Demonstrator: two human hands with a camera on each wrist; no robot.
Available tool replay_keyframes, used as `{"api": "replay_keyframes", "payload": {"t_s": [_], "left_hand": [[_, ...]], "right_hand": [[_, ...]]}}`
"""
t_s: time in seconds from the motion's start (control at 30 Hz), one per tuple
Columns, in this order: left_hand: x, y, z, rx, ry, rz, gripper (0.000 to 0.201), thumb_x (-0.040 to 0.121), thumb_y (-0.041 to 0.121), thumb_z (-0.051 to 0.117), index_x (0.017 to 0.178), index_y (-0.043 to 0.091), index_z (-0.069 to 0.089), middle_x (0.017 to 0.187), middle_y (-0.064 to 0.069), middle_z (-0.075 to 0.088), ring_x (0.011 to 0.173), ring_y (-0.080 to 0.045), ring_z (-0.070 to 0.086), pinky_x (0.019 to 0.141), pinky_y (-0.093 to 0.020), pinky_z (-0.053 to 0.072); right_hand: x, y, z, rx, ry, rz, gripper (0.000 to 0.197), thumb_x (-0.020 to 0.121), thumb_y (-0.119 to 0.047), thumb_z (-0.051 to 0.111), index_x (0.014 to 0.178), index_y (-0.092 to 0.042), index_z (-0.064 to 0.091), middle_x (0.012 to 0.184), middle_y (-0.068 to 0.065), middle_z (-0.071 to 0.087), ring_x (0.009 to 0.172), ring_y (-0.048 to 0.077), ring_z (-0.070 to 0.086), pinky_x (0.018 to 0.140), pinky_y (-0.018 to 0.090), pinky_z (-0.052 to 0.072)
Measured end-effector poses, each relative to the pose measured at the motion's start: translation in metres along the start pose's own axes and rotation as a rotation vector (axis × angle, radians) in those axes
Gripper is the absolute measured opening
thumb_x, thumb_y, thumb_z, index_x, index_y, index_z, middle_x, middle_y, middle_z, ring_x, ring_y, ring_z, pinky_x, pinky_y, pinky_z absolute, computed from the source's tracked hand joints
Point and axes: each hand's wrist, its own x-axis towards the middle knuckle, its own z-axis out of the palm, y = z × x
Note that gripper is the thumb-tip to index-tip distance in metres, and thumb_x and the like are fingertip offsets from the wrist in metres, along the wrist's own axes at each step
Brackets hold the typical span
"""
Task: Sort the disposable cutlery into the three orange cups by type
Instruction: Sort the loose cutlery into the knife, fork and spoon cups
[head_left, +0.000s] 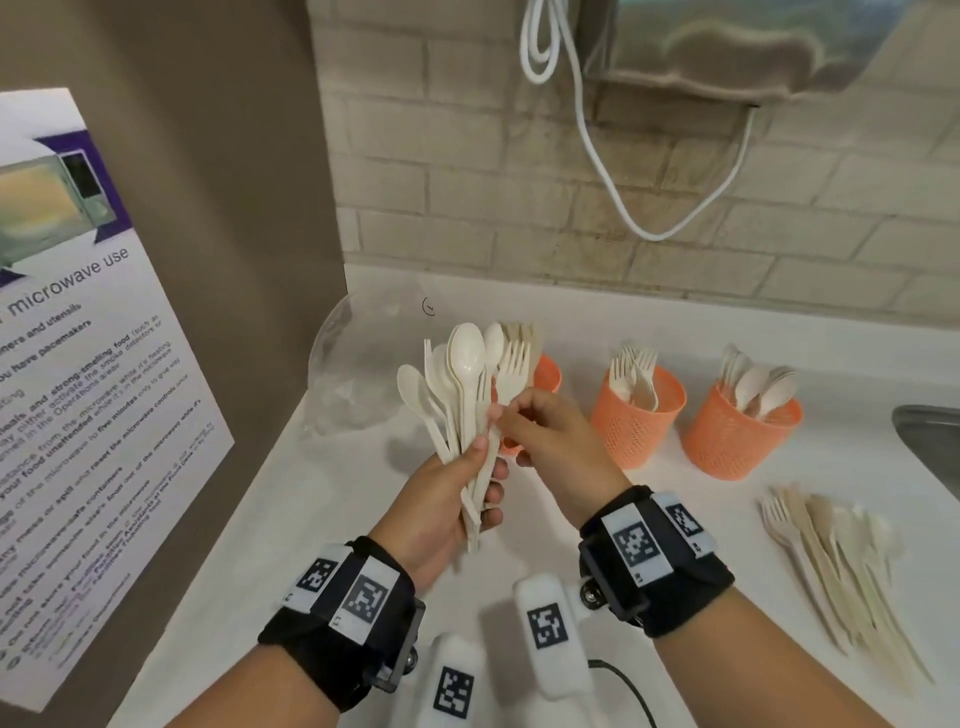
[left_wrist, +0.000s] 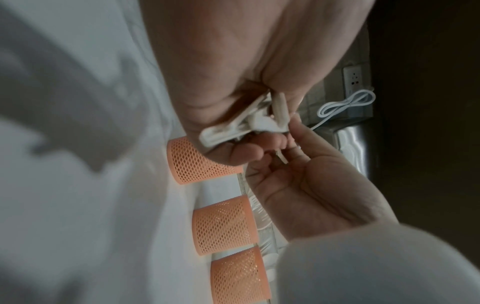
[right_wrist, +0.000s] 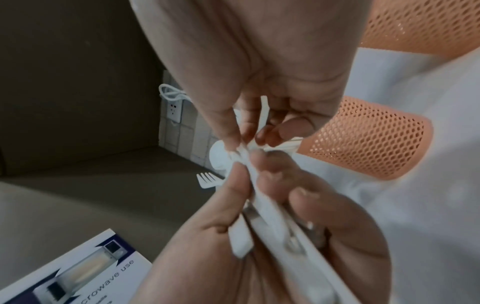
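microwave poster (head_left: 78, 364) (left wall), white cable (head_left: 587, 130), sink (head_left: 930, 441)

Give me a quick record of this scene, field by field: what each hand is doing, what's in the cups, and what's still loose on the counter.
left hand: grips a mixed bunch of cutlery
right hand: pinches one piece in the bunch
middle cup: forks
right cup: spoons
left cup: mostly hidden behind the bunch
loose pile: on counter, front right
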Motion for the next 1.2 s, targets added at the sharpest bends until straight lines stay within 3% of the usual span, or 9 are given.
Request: {"api": "replay_keyframes", "payload": {"t_s": [0.13, 0.23, 0.37, 0.47, 0.57, 0.7, 0.83, 1.0, 1.2], "left_hand": [[0.001, 0.000, -0.003, 0.014, 0.031, -0.013, 0.023, 0.098, 0.027, 0.048, 0.105, 0.010, 0.062, 0.077, -0.001, 0.061, 0.062, -0.010, 0.053, 0.054, -0.023, 0.049], [0.005, 0.000, -0.007, 0.023, 0.066, -0.019, 0.017, 0.098, 0.024, 0.051, 0.105, 0.010, 0.057, 0.082, -0.001, 0.057, 0.066, -0.010, 0.052, 0.051, -0.022, 0.047], [0.007, 0.000, -0.006, 0.064, 0.014, 0.009, 0.024, 0.097, 0.028, 0.051, 0.113, 0.015, 0.063, 0.075, 0.002, 0.050, 0.060, -0.008, 0.044, 0.049, -0.020, 0.037], [0.007, -0.001, -0.002, 0.106, -0.041, 0.029, 0.024, 0.097, 0.029, 0.050, 0.112, 0.023, 0.067, 0.071, 0.005, 0.049, 0.059, -0.007, 0.043, 0.051, -0.021, 0.034], [0.007, -0.004, -0.001, 0.120, -0.035, 0.006, 0.019, 0.099, 0.023, 0.046, 0.107, 0.017, 0.062, 0.074, 0.001, 0.050, 0.060, -0.008, 0.043, 0.053, -0.023, 0.036], [0.007, -0.006, -0.004, 0.120, -0.015, -0.012, 0.024, 0.100, 0.026, 0.045, 0.110, 0.012, 0.061, 0.079, -0.001, 0.053, 0.066, -0.012, 0.046, 0.056, -0.025, 0.041], [0.009, -0.006, -0.004, 0.092, 0.000, -0.009, 0.027, 0.100, 0.031, 0.043, 0.111, 0.015, 0.063, 0.087, -0.002, 0.062, 0.072, -0.012, 0.050, 0.062, -0.025, 0.045], [0.012, -0.002, -0.004, 0.084, 0.007, 0.005, 0.027, 0.101, 0.027, 0.042, 0.109, 0.015, 0.065, 0.077, 0.006, 0.068, 0.065, -0.006, 0.060, 0.065, -0.026, 0.048], [0.015, 0.001, -0.005, 0.067, 0.039, -0.002, 0.011, 0.100, 0.020, 0.046, 0.093, 0.015, 0.053, 0.065, 0.003, 0.048, 0.054, -0.008, 0.044, 0.053, -0.021, 0.040]], "right_hand": [[-0.008, 0.001, 0.006, 0.119, 0.170, -0.062, 0.013, 0.097, -0.016, 0.051, 0.085, -0.012, 0.048, 0.083, 0.013, 0.058, 0.077, 0.024, 0.057, 0.074, 0.039, 0.050], [-0.013, 0.003, 0.007, 0.226, 0.260, -0.070, 0.014, 0.100, -0.014, 0.043, 0.088, -0.020, 0.042, 0.069, 0.003, 0.050, 0.059, 0.014, 0.049, 0.057, 0.031, 0.044], [-0.017, 0.010, 0.009, 0.008, 0.145, -0.061, 0.004, 0.095, -0.016, 0.054, 0.091, -0.014, 0.055, 0.066, -0.008, 0.053, 0.055, 0.001, 0.048, 0.055, 0.017, 0.035], [-0.017, 0.008, 0.013, -0.012, 0.111, -0.054, 0.016, 0.091, -0.012, 0.060, 0.089, 0.004, 0.058, 0.064, 0.003, 0.058, 0.051, 0.010, 0.055, 0.049, 0.017, 0.041], [-0.015, 0.001, 0.014, 0.045, 0.121, -0.032, 0.020, 0.091, -0.009, 0.060, 0.087, 0.010, 0.057, 0.060, 0.006, 0.056, 0.045, 0.019, 0.051, 0.040, 0.021, 0.040], [-0.015, 0.001, 0.014, 0.023, 0.087, -0.030, 0.020, 0.094, -0.009, 0.056, 0.086, 0.009, 0.055, 0.060, 0.004, 0.054, 0.043, 0.008, 0.049, 0.041, 0.016, 0.038], [-0.016, 0.008, 0.012, 0.049, 0.098, -0.019, 0.011, 0.096, -0.011, 0.052, 0.092, -0.003, 0.059, 0.064, -0.005, 0.056, 0.049, 0.000, 0.050, 0.045, 0.011, 0.037], [-0.018, 0.010, 0.009, 0.055, 0.225, -0.090, 0.010, 0.100, -0.017, 0.045, 0.098, -0.017, 0.054, 0.088, 0.008, 0.067, 0.073, 0.007, 0.064, 0.061, 0.013, 0.046], [-0.016, 0.002, 0.002, 0.217, 0.348, -0.122, 0.025, 0.102, -0.028, 0.039, 0.079, -0.017, 0.039, 0.055, -0.004, 0.038, 0.047, 0.009, 0.036, 0.046, 0.022, 0.033]]}}
